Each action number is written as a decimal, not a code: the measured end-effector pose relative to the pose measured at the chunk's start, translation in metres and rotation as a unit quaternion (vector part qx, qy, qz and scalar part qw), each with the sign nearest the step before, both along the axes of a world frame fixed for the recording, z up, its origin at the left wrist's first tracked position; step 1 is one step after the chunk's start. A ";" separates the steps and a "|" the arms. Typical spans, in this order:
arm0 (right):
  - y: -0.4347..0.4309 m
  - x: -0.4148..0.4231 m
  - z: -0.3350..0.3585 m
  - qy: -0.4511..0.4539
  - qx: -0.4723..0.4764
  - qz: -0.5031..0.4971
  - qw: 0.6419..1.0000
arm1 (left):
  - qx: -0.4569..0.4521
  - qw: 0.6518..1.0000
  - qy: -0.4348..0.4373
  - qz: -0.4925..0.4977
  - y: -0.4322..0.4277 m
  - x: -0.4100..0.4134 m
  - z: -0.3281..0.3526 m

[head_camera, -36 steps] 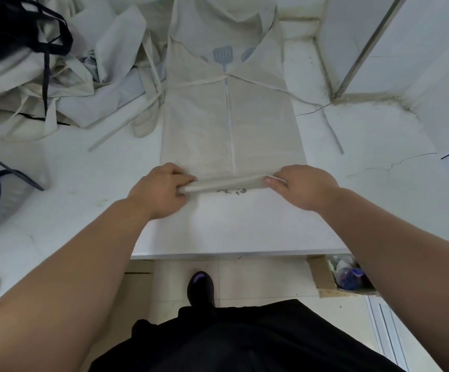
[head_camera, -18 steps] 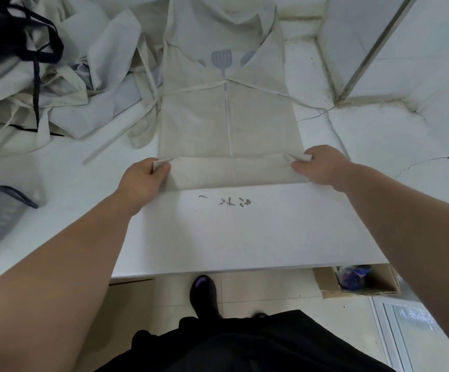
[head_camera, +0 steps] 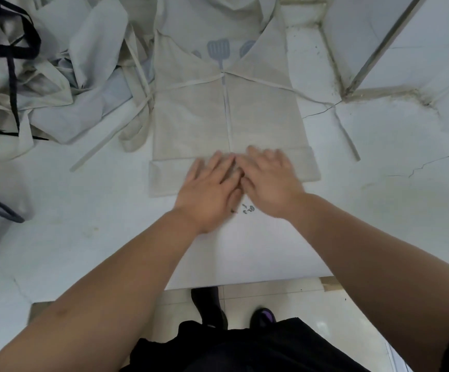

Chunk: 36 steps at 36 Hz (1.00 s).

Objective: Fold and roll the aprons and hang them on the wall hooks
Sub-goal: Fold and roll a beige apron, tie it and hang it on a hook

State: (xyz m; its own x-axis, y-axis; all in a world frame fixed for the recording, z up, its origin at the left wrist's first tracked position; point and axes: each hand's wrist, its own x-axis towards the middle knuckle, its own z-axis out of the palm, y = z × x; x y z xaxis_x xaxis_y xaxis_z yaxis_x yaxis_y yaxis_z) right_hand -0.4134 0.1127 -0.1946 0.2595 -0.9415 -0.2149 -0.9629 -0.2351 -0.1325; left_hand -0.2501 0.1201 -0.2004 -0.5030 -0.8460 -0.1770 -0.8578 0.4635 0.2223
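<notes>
Your left grip [head_camera: 210, 189] and right grip [head_camera: 270, 181] lie flat, fingers straight and clasping nothing, side by side on the folded hem of the beige cloth apron with grey spatula print [head_camera: 191, 116]. It stretches beyond your fingertips across the white counter [head_camera: 379, 210]. A heap of crumpled pale aprons [head_camera: 56, 76] lies far left.

White table [head_camera: 379, 210] (cracked, ink-marked) with a flat beige apron [head_camera: 191, 116] and a rumpled apron heap [head_camera: 64, 84] at left
</notes>
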 end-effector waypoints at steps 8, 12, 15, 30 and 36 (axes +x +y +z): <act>0.002 -0.035 -0.013 0.037 0.063 -0.071 0.995 | 0.057 0.992 -0.072 0.091 -0.007 0.050 -0.014; 0.004 -0.049 -0.005 0.023 0.062 -0.092 0.994 | 0.078 0.990 -0.053 0.108 -0.008 0.076 -0.010; 0.000 -0.047 0.004 0.027 0.060 -0.082 0.994 | 0.087 0.989 -0.034 0.117 -0.011 0.077 -0.005; 0.014 -0.036 0.018 0.144 0.010 -0.018 0.989 | 0.037 0.994 -0.072 0.068 -0.012 0.074 0.020; 0.035 -0.038 0.015 0.040 0.032 -0.028 0.998 | 0.025 0.998 -0.048 0.032 0.003 0.067 0.024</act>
State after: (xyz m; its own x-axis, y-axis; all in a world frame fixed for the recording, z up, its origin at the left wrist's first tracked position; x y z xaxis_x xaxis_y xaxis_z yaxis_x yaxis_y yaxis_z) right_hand -0.4511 0.1479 -0.1794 0.1865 -0.9375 -0.2937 -0.9824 -0.1745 -0.0669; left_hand -0.1830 0.1230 -0.1760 -0.4260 -0.8649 -0.2654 -0.9041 0.3964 0.1595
